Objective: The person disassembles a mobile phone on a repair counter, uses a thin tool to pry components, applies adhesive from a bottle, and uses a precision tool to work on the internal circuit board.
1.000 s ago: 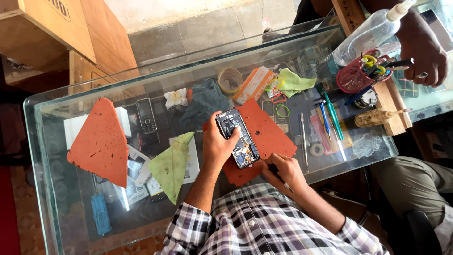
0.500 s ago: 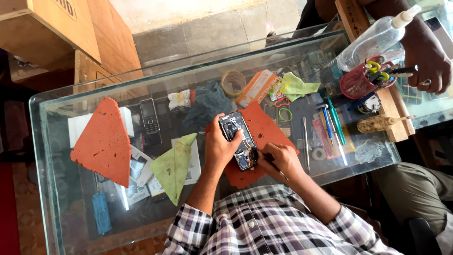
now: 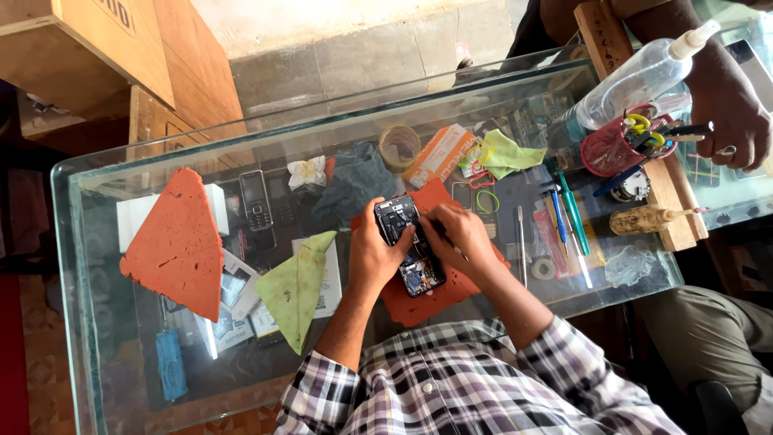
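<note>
An opened smartphone with its back cover off lies on an orange rubber mat on the glass counter. My left hand grips the phone along its left side. My right hand rests over the phone's right edge and pinches a thin tool against the exposed insides. My arms wear checked sleeves.
A second orange triangular mat, green cloth, tape roll, small orange box and pens lie on the glass. At the right, another person's hand sits by a red tool cup and spray bottle. Cardboard boxes stand behind.
My right hand moved from the phone's lower end up over its right side. The phone has turned slightly in my left hand. The view has shifted a little.
</note>
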